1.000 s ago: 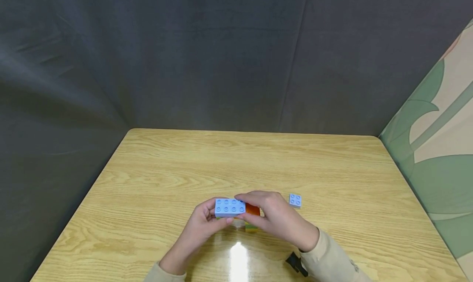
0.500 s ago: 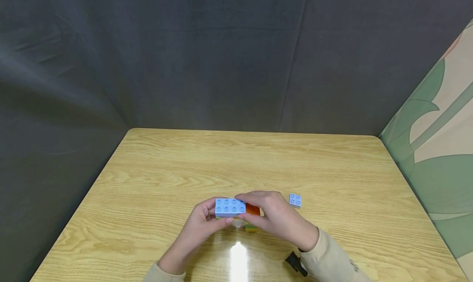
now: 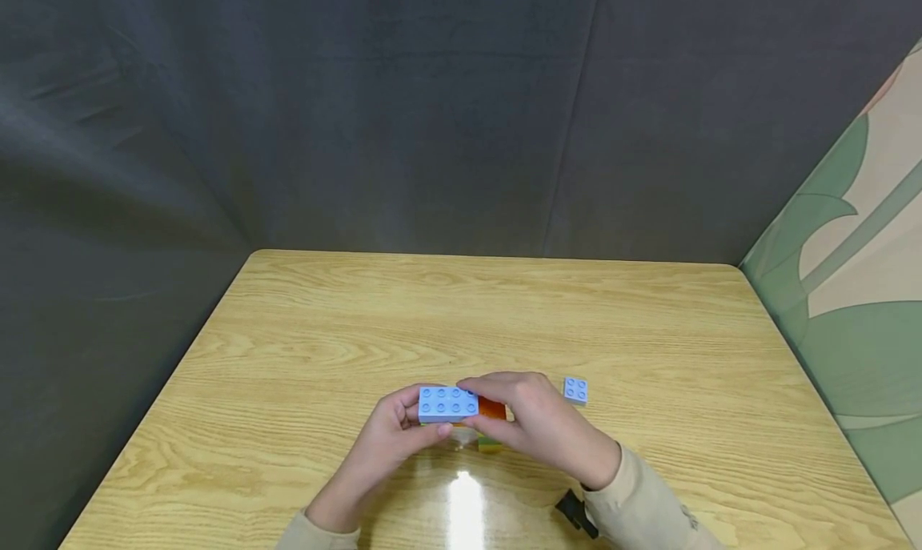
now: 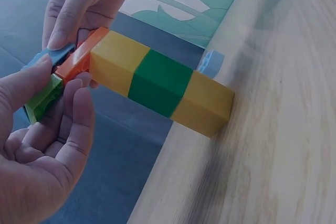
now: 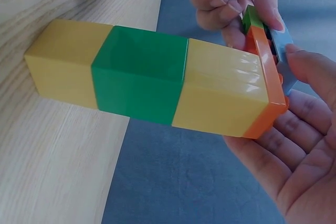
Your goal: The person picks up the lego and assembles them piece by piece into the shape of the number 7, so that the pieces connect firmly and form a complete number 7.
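Observation:
A tower stands on the table: a yellow block [image 4: 203,103] at the bottom, a green block [image 4: 160,82] on it, then another yellow block [image 5: 226,85]. An orange brick [image 5: 268,72] lies across its top and juts out to the left. Over the orange brick is a long light blue brick [image 3: 448,404] with studs, a light green brick [image 4: 44,98] beneath its left end. My left hand [image 3: 396,434] pinches these two at the left end, thumb in front. My right hand [image 3: 533,414] grips the blue brick's right end between thumb and fingers. Whether every brick is fully pressed together is hidden.
A small square light blue brick [image 3: 575,391] lies on the wooden table [image 3: 324,310] to the right of the tower. A black device [image 3: 576,514] sits at my right wrist. Dark cloth [image 3: 403,118] hangs behind the table, and a leaf-patterned cloth [image 3: 850,358] borders the right side.

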Available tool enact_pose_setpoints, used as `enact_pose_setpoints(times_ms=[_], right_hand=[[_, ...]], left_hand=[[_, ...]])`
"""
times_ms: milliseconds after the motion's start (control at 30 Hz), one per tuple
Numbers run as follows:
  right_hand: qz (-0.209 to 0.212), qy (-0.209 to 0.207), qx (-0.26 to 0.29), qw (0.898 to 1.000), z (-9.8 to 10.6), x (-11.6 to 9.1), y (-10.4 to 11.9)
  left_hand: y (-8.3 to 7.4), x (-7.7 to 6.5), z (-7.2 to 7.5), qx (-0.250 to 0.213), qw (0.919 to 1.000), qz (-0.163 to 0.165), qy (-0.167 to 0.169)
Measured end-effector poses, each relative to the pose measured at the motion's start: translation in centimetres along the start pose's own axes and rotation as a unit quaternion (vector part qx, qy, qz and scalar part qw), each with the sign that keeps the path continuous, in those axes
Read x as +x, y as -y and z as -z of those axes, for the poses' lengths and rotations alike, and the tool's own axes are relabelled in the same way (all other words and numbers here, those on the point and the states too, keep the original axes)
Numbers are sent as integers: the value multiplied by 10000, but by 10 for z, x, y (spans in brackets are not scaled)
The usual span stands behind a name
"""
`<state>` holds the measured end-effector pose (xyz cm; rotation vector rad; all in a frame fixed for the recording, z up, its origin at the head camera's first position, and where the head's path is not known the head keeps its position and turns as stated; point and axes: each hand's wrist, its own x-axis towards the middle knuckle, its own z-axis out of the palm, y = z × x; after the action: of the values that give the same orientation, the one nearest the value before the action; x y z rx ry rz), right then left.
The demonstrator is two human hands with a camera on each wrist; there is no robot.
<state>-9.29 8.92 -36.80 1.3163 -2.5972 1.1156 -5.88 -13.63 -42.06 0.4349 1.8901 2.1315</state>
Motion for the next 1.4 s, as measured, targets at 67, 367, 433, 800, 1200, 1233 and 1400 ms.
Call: enact_pose_setpoints(times_ms=[67, 367, 433, 800, 1200, 1233, 1400], right_hand=[[-9, 2, -18, 10000, 0, 0, 0], [84, 6, -49, 10000, -1, 0, -2], [73, 29, -52, 10000, -1, 0, -2], [67, 56, -55, 9999, 0, 0, -1], [187, 36, -137, 9997, 0, 0, -1], [200, 31, -156, 9997, -1, 0, -1], [227, 29, -223, 9995, -2, 0, 0]], left_hand=[[0, 0, 1, -74, 10000, -4, 33], [0, -2, 6, -690, 9955, -316, 569], [0, -2, 6, -711, 9951, -301, 615], [1, -2, 9, -612, 9954, -171, 715], [0, -3, 9, -642, 9947, -191, 782], [0, -3, 9, -654, 9948, -164, 766], [0, -4, 8, -704, 9949, -127, 715]])
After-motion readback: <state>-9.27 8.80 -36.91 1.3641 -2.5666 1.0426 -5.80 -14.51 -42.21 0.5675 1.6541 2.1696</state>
